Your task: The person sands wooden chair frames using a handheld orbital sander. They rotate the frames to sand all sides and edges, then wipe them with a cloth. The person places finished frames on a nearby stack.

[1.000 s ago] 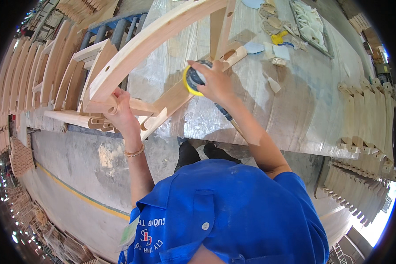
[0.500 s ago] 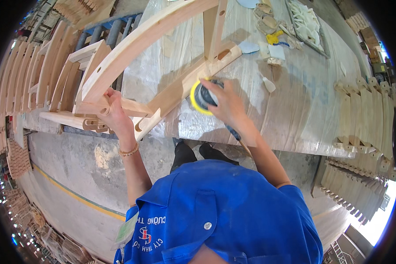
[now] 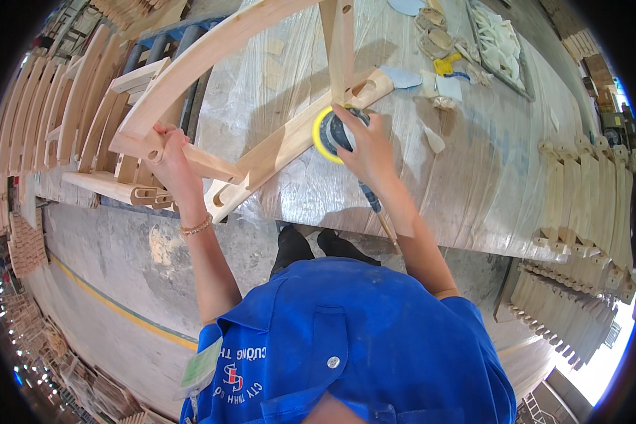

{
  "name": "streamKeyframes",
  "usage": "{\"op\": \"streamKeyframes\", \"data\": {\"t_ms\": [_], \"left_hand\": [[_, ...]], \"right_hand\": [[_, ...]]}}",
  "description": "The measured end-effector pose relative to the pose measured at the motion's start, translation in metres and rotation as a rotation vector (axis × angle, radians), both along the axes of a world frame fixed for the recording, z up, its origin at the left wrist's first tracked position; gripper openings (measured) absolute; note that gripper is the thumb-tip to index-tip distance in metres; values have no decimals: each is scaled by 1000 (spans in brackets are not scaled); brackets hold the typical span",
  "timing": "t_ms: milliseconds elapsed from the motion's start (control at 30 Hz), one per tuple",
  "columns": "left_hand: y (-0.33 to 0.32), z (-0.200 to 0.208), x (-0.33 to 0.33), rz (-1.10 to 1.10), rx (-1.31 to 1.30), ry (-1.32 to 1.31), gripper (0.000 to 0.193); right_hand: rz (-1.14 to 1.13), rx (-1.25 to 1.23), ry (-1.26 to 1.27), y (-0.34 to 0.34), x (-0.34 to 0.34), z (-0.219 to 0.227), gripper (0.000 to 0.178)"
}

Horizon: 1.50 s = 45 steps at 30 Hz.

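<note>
A pale wooden frame [image 3: 212, 51] with a curved upper rail stands on its straight bottom rail [image 3: 290, 143] on the plastic-covered table. My left hand [image 3: 174, 159] is closed around the frame's short left post, below the end of the curved rail. In my right hand [image 3: 369, 147] is a round orbital sander [image 3: 337, 133] with a yellow pad edge and dark body. Its pad is against the side of the bottom rail, near the slot at the far end. A hose [image 3: 372, 199] runs from the sander back under my right forearm.
Plastic film covers the table [image 3: 466, 191]. A tray of white pieces [image 3: 500, 46], a yellow tool [image 3: 446, 65], sanding sheets [image 3: 405, 75] and a small white bottle [image 3: 432, 138] lie at the far right. Wooden frames [image 3: 85, 106] stand left by rollers; stacked wooden parts [image 3: 579, 194] stand right.
The sander in my right hand has moved slightly farther away along the bottom rail. My left hand and the frame's left end have shifted a little to the left.
</note>
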State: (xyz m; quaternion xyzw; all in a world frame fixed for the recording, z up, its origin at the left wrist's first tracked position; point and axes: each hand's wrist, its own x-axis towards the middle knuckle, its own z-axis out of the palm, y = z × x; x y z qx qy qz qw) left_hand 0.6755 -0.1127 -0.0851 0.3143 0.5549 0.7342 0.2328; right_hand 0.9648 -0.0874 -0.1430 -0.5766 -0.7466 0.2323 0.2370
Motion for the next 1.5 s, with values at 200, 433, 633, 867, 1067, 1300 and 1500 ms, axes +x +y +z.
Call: {"op": "streamKeyframes", "data": {"t_ms": [200,433,633,867,1067,1300,1500], "left_hand": [[14,2,-11,-16,4,-45,25],[19,0,-13,-5,13,-59,23],[31,3,-22,-31,-16,-36,21],[36,-13,-25,26,-129,5,22],[30,-43,-18,30,-145,-18,21],[34,-58,-24,-17,-77,-42,23],[31,5,-18,-30,-61,215,27]], "right_hand": [[49,-189,19,-29,6,20,74],[-8,74,76,-5,-2,-2,74],[107,23,78,-35,-4,-11,76],[-46,64,165,-18,-7,-13,80],[77,-44,189,-42,-14,-20,82],[-114,194,246,-18,-11,-34,77],[116,-78,311,-63,11,-19,82]]}}
